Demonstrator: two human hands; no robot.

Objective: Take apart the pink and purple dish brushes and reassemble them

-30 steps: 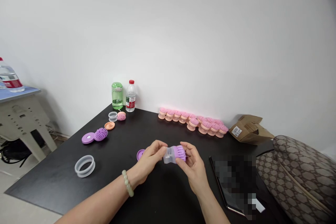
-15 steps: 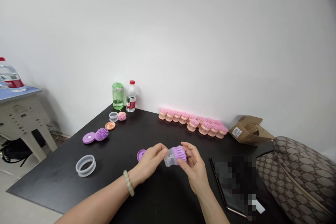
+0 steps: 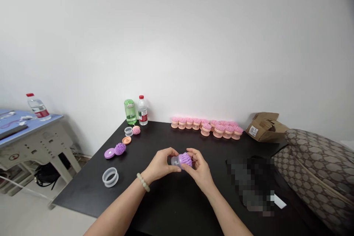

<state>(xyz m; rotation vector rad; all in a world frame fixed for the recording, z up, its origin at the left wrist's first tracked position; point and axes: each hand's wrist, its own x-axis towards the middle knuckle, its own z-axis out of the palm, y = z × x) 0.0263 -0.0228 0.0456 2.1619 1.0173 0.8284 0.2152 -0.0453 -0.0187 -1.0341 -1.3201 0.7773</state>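
Note:
Above the black table I hold a small scrubber brush, with purple bristles point(image 3: 186, 159) to the right and a clear plastic collar point(image 3: 176, 161) to the left. My left hand point(image 3: 162, 163), with a bead bracelet at the wrist, is closed on the clear collar. Thumb and fingers of my right hand point(image 3: 199, 169) grip the purple bristled head. Left of my hands lie a loose clear ring point(image 3: 110, 177), a purple bristled head point(image 3: 120, 149) and a purple disc point(image 3: 109, 153). Farther back are an orange disc point(image 3: 126, 140), a smaller clear ring point(image 3: 128, 131) and a pink bristled head point(image 3: 136, 129).
Pink scrubber brushes point(image 3: 206, 129) stand in rows by the wall. A green bottle point(image 3: 130, 112) and a water bottle point(image 3: 143, 111) are at the back left. At right are a cardboard box point(image 3: 267, 128), a patterned bag point(image 3: 312, 169) and a blurred dark object point(image 3: 251, 184).
The view has shifted, so the table things appear farther right. My left hand has closed further around the clear collar. The purple disc formerly seen beside it no longer shows.

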